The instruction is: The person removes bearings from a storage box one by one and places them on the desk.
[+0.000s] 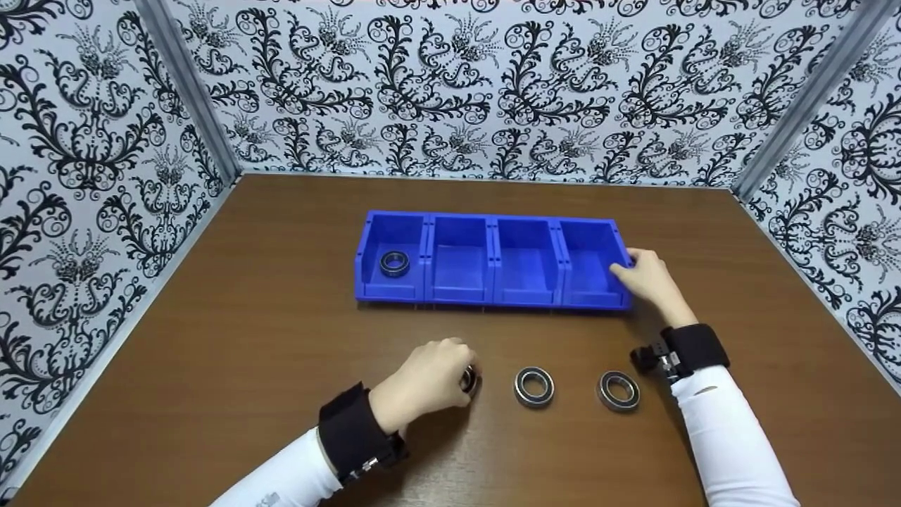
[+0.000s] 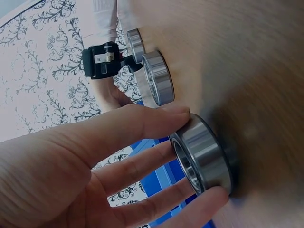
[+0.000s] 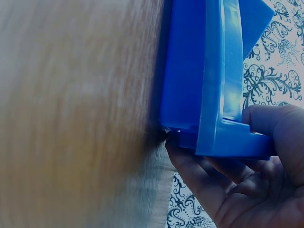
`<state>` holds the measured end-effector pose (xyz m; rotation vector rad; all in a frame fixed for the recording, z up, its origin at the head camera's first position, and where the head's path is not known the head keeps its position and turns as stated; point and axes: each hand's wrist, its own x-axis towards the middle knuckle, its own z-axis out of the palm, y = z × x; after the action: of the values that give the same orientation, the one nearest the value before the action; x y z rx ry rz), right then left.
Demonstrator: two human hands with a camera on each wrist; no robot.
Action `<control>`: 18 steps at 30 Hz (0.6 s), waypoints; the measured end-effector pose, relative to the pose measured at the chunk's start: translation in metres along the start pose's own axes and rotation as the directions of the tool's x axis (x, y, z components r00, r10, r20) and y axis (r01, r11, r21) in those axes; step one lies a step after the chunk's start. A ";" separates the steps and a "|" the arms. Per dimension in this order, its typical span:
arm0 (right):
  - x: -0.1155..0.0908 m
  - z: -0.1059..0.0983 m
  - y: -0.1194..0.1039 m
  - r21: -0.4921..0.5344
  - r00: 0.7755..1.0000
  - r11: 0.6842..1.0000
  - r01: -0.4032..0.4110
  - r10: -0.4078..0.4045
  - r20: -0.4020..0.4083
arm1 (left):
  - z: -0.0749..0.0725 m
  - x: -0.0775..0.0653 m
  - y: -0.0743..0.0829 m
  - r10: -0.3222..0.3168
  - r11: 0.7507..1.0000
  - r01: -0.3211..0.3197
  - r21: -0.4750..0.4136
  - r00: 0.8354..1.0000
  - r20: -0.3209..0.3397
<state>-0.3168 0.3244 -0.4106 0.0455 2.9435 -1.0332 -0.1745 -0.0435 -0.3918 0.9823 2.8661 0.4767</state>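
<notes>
My left hand [image 1: 431, 377] pinches a ball bearing [image 2: 202, 152] between thumb and fingers, low over the brown table; its edge shows in the head view. Two more bearings lie flat to its right, one in the middle [image 1: 533, 387] and another farther right [image 1: 619, 391]. At the right end of the blue four-compartment bin [image 1: 524, 308], my right hand [image 1: 649, 278] grips the side wall, with the thumb inside and the fingers outside, as the right wrist view shows. Another bearing [image 1: 394, 263] lies in the leftmost compartment; the other compartments hold nothing visible.
The brown table [image 1: 246, 338] is bounded by patterned panels [image 1: 464, 91] at the back and both sides, with grey metal posts [image 1: 190, 91] at the back corners. Black camera straps [image 1: 695, 346] sit on both wrists.
</notes>
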 end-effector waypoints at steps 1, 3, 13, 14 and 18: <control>0.000 0.000 0.000 0.001 1.000 1.000 -0.001 0.001 0.001 | 0.000 0.000 0.000 -0.002 1.000 0.002 0.000 1.000 0.003; 0.000 0.001 0.000 0.003 1.000 1.000 -0.002 0.002 0.000 | 0.001 0.000 0.000 -0.004 1.000 0.004 0.003 1.000 0.007; 0.000 0.000 0.000 0.006 1.000 1.000 0.007 -0.007 0.000 | 0.002 0.000 0.000 0.000 1.000 0.000 0.018 1.000 0.003; 0.000 0.000 -0.001 0.007 1.000 1.000 0.005 -0.005 0.000 | 0.002 0.000 0.000 0.001 1.000 -0.001 0.020 1.000 0.002; 0.000 0.000 0.000 0.002 1.000 1.000 0.001 -0.001 -0.007 | 0.002 0.000 0.000 0.008 1.000 -0.008 0.020 1.000 -0.004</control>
<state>-0.3164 0.3240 -0.4105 0.0474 2.9491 -1.0385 -0.1741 -0.0429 -0.3939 0.9973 2.8768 0.4524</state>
